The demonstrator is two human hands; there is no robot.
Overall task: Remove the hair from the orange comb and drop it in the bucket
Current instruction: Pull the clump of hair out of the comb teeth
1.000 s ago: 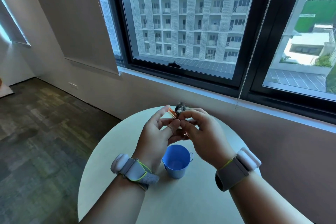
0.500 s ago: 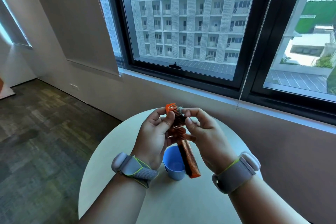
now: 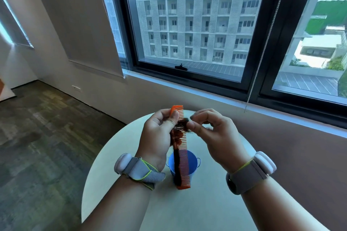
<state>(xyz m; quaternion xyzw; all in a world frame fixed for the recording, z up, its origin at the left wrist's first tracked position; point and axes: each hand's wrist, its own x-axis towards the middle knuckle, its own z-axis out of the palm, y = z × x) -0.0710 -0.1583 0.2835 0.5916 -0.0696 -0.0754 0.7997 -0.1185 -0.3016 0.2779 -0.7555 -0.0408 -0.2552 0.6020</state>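
- A round pale table (image 3: 187, 210) stands by a wall under a large window (image 3: 197, 30).
- The left hand (image 3: 157, 137) grips the comb (image 3: 181, 148) near its top, teeth facing right, holding it upright over the bucket (image 3: 193, 163).
- Dark hair (image 3: 183, 124) is caught in the upper teeth.
- The right hand (image 3: 216, 133) pinches that hair between thumb and fingertips, just beside the left.

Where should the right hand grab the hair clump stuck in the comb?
Pinch the hair where it bulges past the tooth tips, coming from the right, as the right hand does. The left hand covers the orange comb's spine side.
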